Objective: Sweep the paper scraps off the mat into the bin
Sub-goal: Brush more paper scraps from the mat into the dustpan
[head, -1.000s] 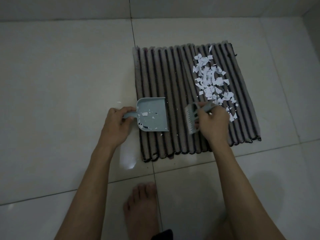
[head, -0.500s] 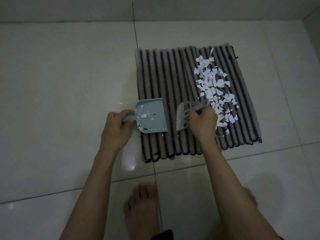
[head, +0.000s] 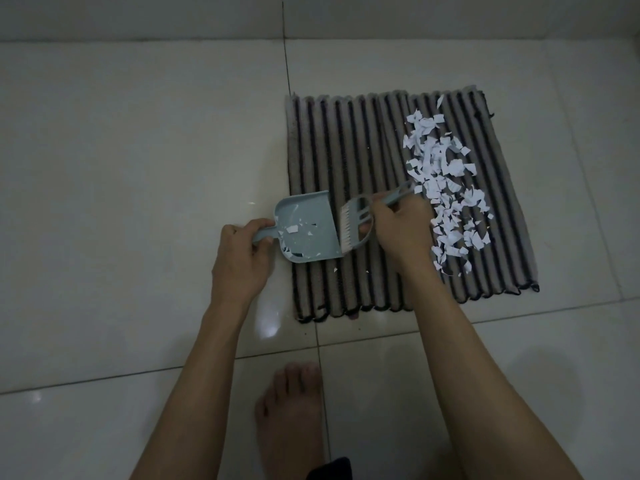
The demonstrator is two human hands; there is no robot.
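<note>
Brush (head: 353, 225) at dustpan (head: 308, 232) lip, scraps (head: 446, 188) rt.

The left half of the grey-and-black striped ribbed fabric mat (head: 349, 161) lies bare from its far edge down to the pale blue plastic dustpan (head: 306, 230), so a hand could pass there. The dustpan sits on the mat's left edge, gripped at its handle by the left hand (head: 240, 254). Touching its open lip is the pale blue plastic hand brush (head: 356, 223), held by the right hand (head: 401, 230); these 2 tools block the mat's near-left part. Just right of the right hand, the pile of white torn paper scraps (head: 446, 188) covers the mat's right side. The glossy white tiled floor (head: 138, 168) left of the mat is open. 1 bare foot (head: 294, 417) stands on the floor between the forearms.
</note>
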